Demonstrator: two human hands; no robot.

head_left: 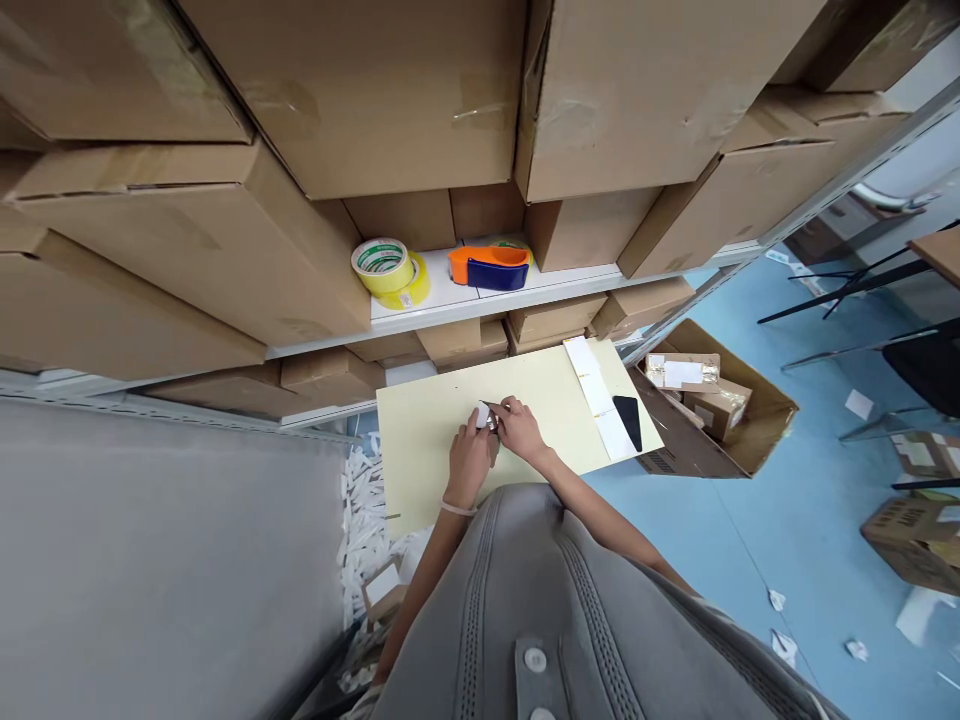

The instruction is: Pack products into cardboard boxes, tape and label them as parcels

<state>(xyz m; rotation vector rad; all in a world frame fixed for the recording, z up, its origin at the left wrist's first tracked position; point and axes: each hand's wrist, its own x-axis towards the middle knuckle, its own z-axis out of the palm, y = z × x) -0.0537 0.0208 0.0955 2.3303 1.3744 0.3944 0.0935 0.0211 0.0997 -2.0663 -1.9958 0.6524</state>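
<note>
reaching inward, left hand meets right hand

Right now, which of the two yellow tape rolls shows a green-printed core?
The roll farther from the orange tape dispenser; the other roll shows no such core.

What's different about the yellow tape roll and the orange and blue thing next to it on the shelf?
The yellow tape roll is round with a hole in the middle, while the orange-and-blue tape dispenser is a curved shape with no hole showing. The roll is shiny yellow, but the dispenser is orange on top and dark blue in front. Both sit side by side on the white shelf.
</note>
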